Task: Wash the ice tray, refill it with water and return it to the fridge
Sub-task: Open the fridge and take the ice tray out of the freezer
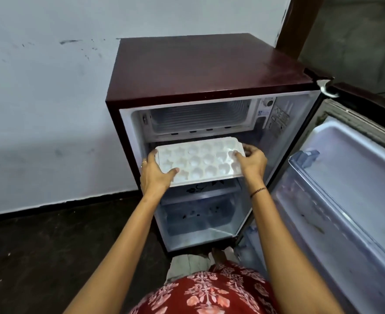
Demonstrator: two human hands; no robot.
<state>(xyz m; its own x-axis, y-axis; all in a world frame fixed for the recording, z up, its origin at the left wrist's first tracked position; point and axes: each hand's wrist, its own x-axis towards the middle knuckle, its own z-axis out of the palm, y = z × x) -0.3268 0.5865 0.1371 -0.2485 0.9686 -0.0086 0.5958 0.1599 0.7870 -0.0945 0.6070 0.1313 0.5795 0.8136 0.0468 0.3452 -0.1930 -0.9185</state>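
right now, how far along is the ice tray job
Done: the fridge has its door open. In hand: the left-hand grip and right-hand grip hold the ice tray by its ends at the fridge mouth, just below the freezer compartment. Whether it is washed or filled, I cannot tell. Left: at the least, setting it inside and shutting the door.

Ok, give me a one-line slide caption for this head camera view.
Left hand and right hand hold a white ice tray in front of the open maroon fridge, below its freezer compartment.
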